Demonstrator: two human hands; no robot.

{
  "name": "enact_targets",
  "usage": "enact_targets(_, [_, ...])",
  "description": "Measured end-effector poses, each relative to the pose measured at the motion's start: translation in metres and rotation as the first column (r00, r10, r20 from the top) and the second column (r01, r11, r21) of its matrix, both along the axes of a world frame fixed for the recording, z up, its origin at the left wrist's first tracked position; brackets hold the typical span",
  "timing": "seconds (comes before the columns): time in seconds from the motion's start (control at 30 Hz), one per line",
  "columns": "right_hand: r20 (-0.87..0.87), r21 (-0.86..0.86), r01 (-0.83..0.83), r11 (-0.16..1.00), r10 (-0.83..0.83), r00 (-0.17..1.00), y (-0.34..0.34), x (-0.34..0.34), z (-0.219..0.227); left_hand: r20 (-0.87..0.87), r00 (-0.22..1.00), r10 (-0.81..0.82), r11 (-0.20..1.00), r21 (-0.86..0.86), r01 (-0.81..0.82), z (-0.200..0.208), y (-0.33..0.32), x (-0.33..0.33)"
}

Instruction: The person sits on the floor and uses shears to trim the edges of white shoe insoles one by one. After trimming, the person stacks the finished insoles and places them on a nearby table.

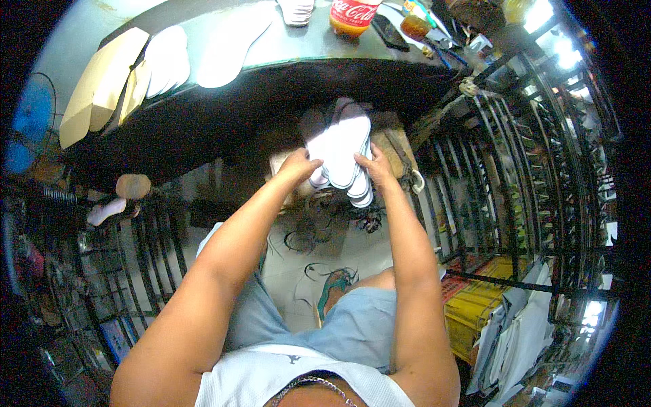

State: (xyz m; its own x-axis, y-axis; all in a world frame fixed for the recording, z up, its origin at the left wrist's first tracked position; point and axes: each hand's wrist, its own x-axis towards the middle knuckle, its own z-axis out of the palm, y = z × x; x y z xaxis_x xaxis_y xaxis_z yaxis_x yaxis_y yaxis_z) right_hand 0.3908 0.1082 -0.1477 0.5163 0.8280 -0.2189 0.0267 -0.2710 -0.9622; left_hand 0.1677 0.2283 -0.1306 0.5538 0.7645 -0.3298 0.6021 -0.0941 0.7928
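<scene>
A loose stack of white shoe insoles (344, 149) is held between my two hands, just below the near edge of the worktable. My left hand (300, 167) grips the stack's left edge, thumb lying on top. At the opposite edge, my right hand (377, 166) has its thumb on the upper face and its fingers curled beneath. Several soles show in layers, fanned unevenly at their near end. The far part of the stack lies in shadow. Beneath the insoles is a tan, box-like surface (395, 150), partly covered.
On the dark-edged worktable (298, 54) lie white insoles (234, 44), a yellowish cardboard box (105, 85), a red-labelled bottle (352, 17) and a dark phone-like object (391, 32). Metal racks (475, 169) flank me. Dark scraps (305, 241) litter the floor. A blue fan (30, 129) stands far left.
</scene>
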Motion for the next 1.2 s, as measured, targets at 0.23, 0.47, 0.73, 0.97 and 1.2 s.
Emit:
enact_targets(0.23, [0.151,-0.053,-0.084,0.995,0.091,0.984,0.003,-0.002,-0.028,0.031,0.999,-0.007,0.986,-0.164,0.012,-0.023,0.008,-0.004])
enact_targets(0.47, [0.969,0.022,-0.136,0.99,0.013,0.245,-0.023,-0.022,0.014,-0.378,0.903,-0.207,0.949,0.148,0.279,-0.03,0.018,-0.016])
enact_targets(0.73, [0.962,-0.267,-0.561,0.783,0.186,-0.197,-0.02,-0.131,0.016,-0.411,0.834,-0.368,0.792,0.33,0.513,-0.02,0.023,-0.045])
enact_targets(0.97, [0.863,-0.503,-0.546,0.67,0.425,-0.273,-0.082,-0.189,0.056,-0.386,0.867,-0.315,0.74,0.473,0.479,0.024,-0.045,-0.079])
enact_targets(1.2, [0.576,-0.53,-0.629,0.568,0.786,0.224,-0.194,-0.258,0.226,-0.422,0.565,-0.709,0.592,0.079,0.802,0.092,-0.086,-0.147])
